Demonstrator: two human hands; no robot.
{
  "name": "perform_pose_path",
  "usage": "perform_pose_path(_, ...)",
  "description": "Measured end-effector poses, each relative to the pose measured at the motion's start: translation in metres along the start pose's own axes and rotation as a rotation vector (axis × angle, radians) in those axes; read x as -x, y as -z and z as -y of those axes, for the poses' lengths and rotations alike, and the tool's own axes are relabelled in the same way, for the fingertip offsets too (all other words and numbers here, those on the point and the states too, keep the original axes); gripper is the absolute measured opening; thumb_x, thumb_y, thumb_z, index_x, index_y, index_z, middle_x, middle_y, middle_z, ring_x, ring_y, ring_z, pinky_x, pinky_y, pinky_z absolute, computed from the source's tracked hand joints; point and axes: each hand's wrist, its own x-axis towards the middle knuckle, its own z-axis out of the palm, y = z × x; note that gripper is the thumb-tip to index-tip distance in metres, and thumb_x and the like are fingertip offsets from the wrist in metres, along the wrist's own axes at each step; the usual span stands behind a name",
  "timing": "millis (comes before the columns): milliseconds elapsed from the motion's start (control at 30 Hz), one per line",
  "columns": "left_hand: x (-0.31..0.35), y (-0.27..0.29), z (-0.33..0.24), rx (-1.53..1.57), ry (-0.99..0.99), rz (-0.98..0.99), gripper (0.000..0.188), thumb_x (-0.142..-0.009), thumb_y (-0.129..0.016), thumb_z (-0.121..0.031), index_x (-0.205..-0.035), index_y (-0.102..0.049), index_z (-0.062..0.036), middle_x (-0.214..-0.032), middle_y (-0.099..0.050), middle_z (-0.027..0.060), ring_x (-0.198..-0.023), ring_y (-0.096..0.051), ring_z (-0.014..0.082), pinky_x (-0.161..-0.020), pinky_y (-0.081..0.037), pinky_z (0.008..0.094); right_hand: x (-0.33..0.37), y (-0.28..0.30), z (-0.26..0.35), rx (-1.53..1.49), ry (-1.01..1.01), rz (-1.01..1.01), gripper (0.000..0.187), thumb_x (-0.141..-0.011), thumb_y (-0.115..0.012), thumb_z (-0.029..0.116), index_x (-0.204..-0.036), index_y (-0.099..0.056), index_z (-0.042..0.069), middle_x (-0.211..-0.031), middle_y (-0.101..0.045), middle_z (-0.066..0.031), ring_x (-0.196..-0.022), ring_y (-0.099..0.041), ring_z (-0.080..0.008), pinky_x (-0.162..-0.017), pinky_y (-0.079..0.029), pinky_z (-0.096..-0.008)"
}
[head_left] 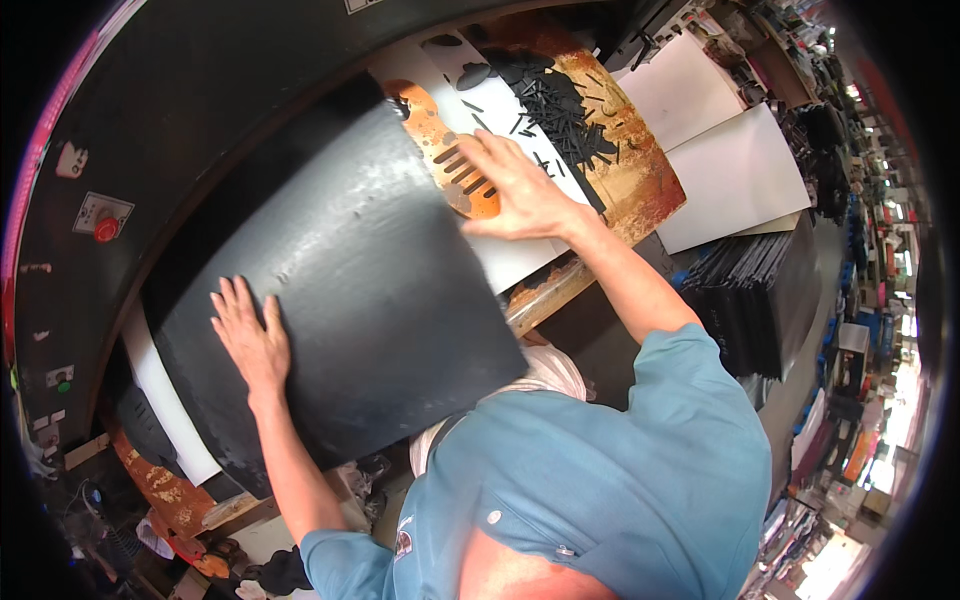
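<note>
A large black sheet point(370, 300), smooth and slightly shiny, covers most of the work surface before me. My left hand point(250, 335) lies flat on its left part with the fingers spread. At the sheet's right edge is a sole-shaped orange cutting die point(425, 125) with dark slots, resting on a white board point(515, 262). Over the die's right side is my right hand point(515, 190), its fingers stretched and the thumb apart. Whether its fingertips press on the die or hover just above, I cannot tell. Part of the die is hidden by that hand.
Small black offcuts point(570, 115) are heaped on a stained brown board point(640, 170) at the right. Beyond stand a stack of black sheets point(750, 300) and white panels point(735, 185). A dark machine body with a red button point(106, 230) borders the left and far side.
</note>
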Motion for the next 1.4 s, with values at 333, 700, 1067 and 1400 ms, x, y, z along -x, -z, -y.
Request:
perform_pose_path(333,-0.117,-0.044,0.067,-0.146,-0.039,0.059,0.069,-0.112,-0.054,-0.053,-0.169,-0.042,-0.0151,-0.177,-0.035,0.0118,-0.164,-0.026,0.0437,-0.131,-0.019,0.0651,-0.014,-0.008,0.002,-0.077,-0.095,-0.008,0.091,-0.071,-0.087,0.034,-0.152,-0.059,0.002,-0.156,-0.046,-0.0260,-0.135,-0.051,-0.0450,-0.115,-0.048,-0.0504)
perform_pose_path(700,-0.174,-0.045,-0.044,0.055,-0.076,0.116,0.079,-0.103,-0.063,-0.063,-0.162,-0.053,-0.0108,-0.171,-0.046,0.0109,-0.161,-0.033,0.0408,-0.131,-0.021,0.0583,0.044,0.056,-0.005,-0.628,-0.407,-0.293,0.091,-0.071,-0.096,0.023,-0.152,-0.062,0.001,-0.163,-0.047,-0.0240,-0.146,-0.054,-0.0317,-0.123,-0.043,-0.0412)
perform_pose_path(1067,-0.171,-0.051,-0.093,0.155,-0.286,-0.009,0.068,-0.103,-0.067,-0.055,-0.154,-0.062,-0.0107,-0.167,-0.052,0.0065,-0.159,-0.040,0.0328,-0.131,-0.026,0.0585,0.058,0.051,0.022,-0.591,-0.359,-0.239,0.091,-0.070,-0.098,0.026,-0.150,-0.064,0.002,-0.164,-0.046,-0.0263,-0.148,-0.051,-0.0342,-0.125,-0.038,-0.0423)
perform_pose_path(1400,-0.036,-0.002,-0.014,-0.119,0.161,0.083,0.065,-0.109,-0.064,-0.043,-0.167,-0.046,-0.0207,-0.174,-0.040,0.0173,-0.162,-0.030,0.0457,-0.129,-0.022,0.0675,0.018,-0.004,0.056,-0.288,-0.113,-0.103,0.086,-0.065,-0.090,0.030,-0.143,-0.068,0.001,-0.156,-0.044,-0.0381,-0.132,-0.052,-0.0509,-0.114,-0.048,-0.0560)
